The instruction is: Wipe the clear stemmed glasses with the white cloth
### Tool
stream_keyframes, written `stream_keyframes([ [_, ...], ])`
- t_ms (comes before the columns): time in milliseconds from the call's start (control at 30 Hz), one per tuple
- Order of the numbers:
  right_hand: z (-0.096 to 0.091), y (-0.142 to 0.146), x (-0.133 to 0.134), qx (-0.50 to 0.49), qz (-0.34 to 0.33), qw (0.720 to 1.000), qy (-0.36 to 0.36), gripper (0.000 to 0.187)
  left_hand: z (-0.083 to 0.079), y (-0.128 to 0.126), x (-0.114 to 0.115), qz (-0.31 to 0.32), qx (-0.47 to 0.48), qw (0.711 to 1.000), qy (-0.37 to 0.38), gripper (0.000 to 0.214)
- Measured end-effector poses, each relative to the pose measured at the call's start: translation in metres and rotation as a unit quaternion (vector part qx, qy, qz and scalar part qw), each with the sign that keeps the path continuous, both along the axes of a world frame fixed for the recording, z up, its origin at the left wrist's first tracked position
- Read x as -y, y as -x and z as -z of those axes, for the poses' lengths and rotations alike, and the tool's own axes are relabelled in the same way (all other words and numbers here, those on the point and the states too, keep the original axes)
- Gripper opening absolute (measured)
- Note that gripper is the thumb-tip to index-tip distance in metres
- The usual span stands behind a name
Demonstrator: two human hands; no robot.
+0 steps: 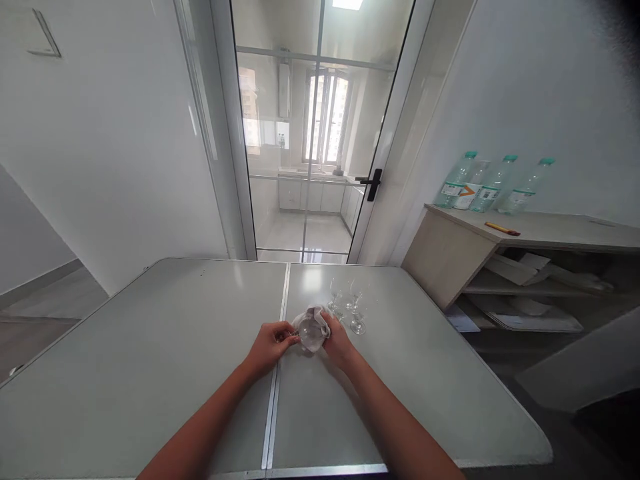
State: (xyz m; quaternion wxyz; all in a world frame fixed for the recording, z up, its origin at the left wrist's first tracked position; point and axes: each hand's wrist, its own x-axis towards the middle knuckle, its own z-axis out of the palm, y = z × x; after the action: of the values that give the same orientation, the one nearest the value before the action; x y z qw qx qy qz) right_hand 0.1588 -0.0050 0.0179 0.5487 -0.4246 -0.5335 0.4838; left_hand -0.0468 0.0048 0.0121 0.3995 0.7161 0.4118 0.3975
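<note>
A clear stemmed glass [310, 335] is held on its side just over the table, its bowl between my two hands. My left hand [269, 345] is closed in a pinch at the stem end, and the fingers partly cover the stem and foot. Around the bowl, my right hand [340, 342] grips a pale cloth [317, 312] pressed against the glass. Just beyond my right hand, several clear stemmed glasses [357, 327] stand together on the table; their outlines are faint.
The grey-green table [200, 320] has a metal seam [273, 407] running through it. On the right, a wooden shelf unit [450, 257] carries several plastic bottles [493, 187] and a yellow-and-red stick-like object [501, 229]. A glass door [285, 200] with a black handle [373, 185] stands behind the table.
</note>
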Motion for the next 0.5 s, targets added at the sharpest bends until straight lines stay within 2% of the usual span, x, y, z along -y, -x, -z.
stream_keyframes([
  [100, -0.004, 0.004, 0.005, 0.017, 0.035, 0.997, -0.070, 0.036, 0.007, -0.002, -0.006, 0.023, 0.094, 0.990, 0.098, 0.039],
  [200, -0.007, 0.005, 0.010, 0.126, 0.043, 0.977, -0.167, 0.043, 0.012, -0.006, -0.006, 0.073, 0.133, 0.978, 0.141, 0.043],
  [300, -0.009, 0.001, 0.013, 0.242, 0.047, 0.928, -0.278, 0.051, 0.010, -0.009, -0.002, 0.100, 0.111, 0.983, 0.111, 0.037],
  [367, -0.012, -0.004, 0.012, 0.302, 0.010, 0.895, -0.328, 0.043, 0.006, -0.009, 0.002, 0.107, 0.073, 0.989, 0.067, 0.027],
  [433, -0.015, -0.009, 0.012, 0.346, -0.054, 0.875, -0.333, 0.031, 0.002, -0.008, 0.005, 0.120, 0.023, 0.992, 0.032, 0.019],
  [500, -0.019, -0.011, 0.012, 0.347, -0.114, 0.884, -0.290, 0.022, 0.000, -0.006, 0.008, 0.137, -0.022, 0.990, 0.017, 0.019],
])
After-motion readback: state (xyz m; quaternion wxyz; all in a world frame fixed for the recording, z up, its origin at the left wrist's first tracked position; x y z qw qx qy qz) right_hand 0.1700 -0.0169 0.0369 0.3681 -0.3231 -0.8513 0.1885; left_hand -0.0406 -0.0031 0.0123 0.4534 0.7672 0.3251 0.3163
